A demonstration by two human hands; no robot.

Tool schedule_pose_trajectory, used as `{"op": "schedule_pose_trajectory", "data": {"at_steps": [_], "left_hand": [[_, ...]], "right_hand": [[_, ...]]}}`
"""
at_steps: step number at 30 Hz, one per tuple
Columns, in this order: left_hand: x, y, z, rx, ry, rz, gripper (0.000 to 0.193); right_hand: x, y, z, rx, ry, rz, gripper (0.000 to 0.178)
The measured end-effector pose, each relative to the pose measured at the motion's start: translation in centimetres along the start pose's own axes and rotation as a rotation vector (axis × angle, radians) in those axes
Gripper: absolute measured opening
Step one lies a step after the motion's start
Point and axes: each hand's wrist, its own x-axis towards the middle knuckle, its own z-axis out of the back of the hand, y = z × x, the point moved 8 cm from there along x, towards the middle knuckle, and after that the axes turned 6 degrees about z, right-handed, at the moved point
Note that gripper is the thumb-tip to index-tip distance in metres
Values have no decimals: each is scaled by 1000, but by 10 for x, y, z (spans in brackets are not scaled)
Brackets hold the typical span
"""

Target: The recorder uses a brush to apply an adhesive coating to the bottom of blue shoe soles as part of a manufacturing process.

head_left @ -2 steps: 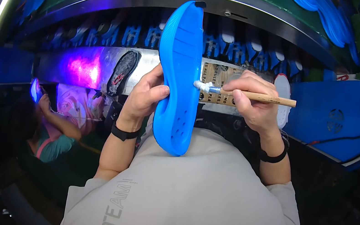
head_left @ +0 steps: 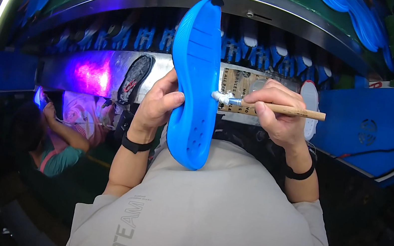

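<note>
A blue shoe sole (head_left: 198,73) stands lengthwise in front of me, its raised rim toward the left and a small black patch at its far tip. Several small holes dot its near end. My left hand (head_left: 156,105) grips its left edge around the middle, thumb on the near side. In my right hand (head_left: 281,112) is a wooden-handled brush (head_left: 299,112), held almost level. Its white bristle end touches the sole's right edge near mid-length. Black bands circle both wrists.
Behind the sole runs a metal ledge (head_left: 162,65) with a dark shoe sole (head_left: 135,79), brown printed paper (head_left: 235,80) and a white sole (head_left: 309,101). Blue shoe parts line the rack beyond. A blue panel (head_left: 363,121) stands right. Another person (head_left: 64,154) sits at left.
The far end of the blue sole has tipped slightly up and left. The brush has shifted a little downward along the sole's right edge, toward me.
</note>
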Motion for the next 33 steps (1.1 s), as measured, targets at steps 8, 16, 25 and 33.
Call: {"op": "schedule_pose_trajectory", "data": {"at_steps": [8,16,25,33], "left_hand": [[-5,2,13,-114,-20,-31,73],[-14,8,-1,-1133,522,236,71],[-16,-28,19,-992,444,-166,68],[79,-166,85,-777,350,-226,59]], "right_hand": [[-2,19,-11,42,41,47,17],[-9,31,3,505,-215,159,21],[-18,15,0,506,-280,7,28],[-29,1,-2,497,-335,-50,29]]}}
